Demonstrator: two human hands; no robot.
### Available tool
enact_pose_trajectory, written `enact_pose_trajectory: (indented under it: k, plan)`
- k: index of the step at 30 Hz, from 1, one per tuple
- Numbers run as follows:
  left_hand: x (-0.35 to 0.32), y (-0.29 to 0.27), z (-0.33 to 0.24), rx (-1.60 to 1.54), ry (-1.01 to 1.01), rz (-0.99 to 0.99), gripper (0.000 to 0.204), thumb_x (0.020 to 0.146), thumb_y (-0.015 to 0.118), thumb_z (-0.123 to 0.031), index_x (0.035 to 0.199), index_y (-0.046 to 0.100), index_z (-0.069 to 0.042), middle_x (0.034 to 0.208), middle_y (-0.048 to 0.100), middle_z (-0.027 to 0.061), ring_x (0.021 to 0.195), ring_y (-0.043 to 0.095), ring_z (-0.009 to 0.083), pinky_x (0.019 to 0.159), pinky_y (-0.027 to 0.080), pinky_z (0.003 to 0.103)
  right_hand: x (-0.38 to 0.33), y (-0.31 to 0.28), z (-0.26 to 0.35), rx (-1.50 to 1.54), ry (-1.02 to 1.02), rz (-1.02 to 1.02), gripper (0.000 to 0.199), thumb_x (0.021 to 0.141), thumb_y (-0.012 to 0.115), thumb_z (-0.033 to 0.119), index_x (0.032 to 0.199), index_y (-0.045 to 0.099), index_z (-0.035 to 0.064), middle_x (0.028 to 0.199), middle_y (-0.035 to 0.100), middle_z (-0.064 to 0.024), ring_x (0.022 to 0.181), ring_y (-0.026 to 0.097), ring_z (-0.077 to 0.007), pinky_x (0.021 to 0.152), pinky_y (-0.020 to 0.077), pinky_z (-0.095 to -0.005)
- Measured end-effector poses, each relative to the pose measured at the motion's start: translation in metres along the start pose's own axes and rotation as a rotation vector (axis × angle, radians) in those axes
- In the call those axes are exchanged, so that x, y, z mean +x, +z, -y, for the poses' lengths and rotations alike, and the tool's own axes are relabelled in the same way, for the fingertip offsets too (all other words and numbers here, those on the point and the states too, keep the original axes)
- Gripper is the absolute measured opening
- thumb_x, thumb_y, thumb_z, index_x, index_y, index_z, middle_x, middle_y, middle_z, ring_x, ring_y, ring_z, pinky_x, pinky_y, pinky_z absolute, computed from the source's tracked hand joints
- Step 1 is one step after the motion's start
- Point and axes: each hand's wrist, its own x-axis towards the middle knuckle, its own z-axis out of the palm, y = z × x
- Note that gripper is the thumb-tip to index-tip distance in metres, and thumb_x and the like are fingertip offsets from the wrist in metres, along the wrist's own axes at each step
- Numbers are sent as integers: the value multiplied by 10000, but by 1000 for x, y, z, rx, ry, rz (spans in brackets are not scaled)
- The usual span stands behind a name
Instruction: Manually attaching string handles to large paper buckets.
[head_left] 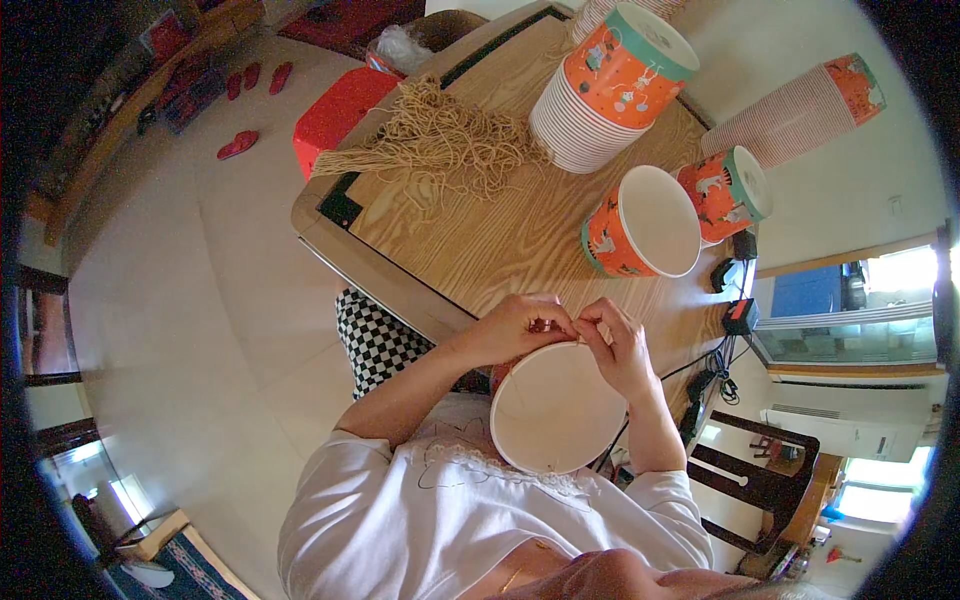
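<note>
A paper bucket (560,415), white inside, leans against my shirt with its round mouth toward me. At its far rim my left hand (525,328) is closed, thumb and fingers pinched together. My right hand (618,348) pinches right beside it, fingertips nearly touching those of the left. Whatever lies between the fingertips is too small to make out. A faint thin line shows inside the bucket near its left side. Just beyond my hands another open paper bucket (660,222), orange and green outside, stands on the wooden table (430,255).
Loose tan twine (440,140) lies heaped at the table's far left. Tall stacks of nested buckets (600,100) stand behind it, with an upturned bucket (725,195) at the right. Black cables (715,375) hang by the right edge. A red stool (340,110) is beyond the left edge.
</note>
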Motion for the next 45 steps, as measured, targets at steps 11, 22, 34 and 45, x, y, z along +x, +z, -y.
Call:
enact_pose_trajectory:
  k: [11, 22, 34, 45]
  plan:
    - [1, 1, 3, 16, -17, 7, 104, 781, 647, -128, 873, 659, -80, 788, 587, 45, 702, 559, 142, 613, 440, 259, -1, 0, -2, -1, -1, -1, 99, 808, 592, 92, 838, 553, 6, 770, 566, -116, 732, 567, -285, 642, 451, -359]
    - [0, 1, 2, 31, -9, 8, 105, 775, 649, -123, 870, 657, -80, 802, 589, 51, 736, 566, 159, 636, 439, 268, -1, 1, -4, 24, 53, 7, 101, 806, 596, 90, 843, 553, 7, 768, 569, -115, 741, 573, -282, 649, 454, -353]
    - [0, 0, 3, -155, -153, 40, 112, 803, 630, -158, 886, 663, -90, 812, 598, 19, 725, 549, 107, 630, 428, 244, -2, 0, -3, 54, 57, 20, 114, 822, 585, 120, 847, 558, 12, 766, 575, -114, 724, 571, -291, 651, 450, -352]
    - [1, 1, 6, -166, -122, 27, 107, 806, 624, -144, 879, 661, -75, 819, 607, 15, 740, 557, 98, 646, 435, 235, -1, 0, -3, 101, 51, -2, 50, 818, 564, 12, 827, 518, -5, 705, 564, -80, 666, 558, -152, 620, 444, -260]
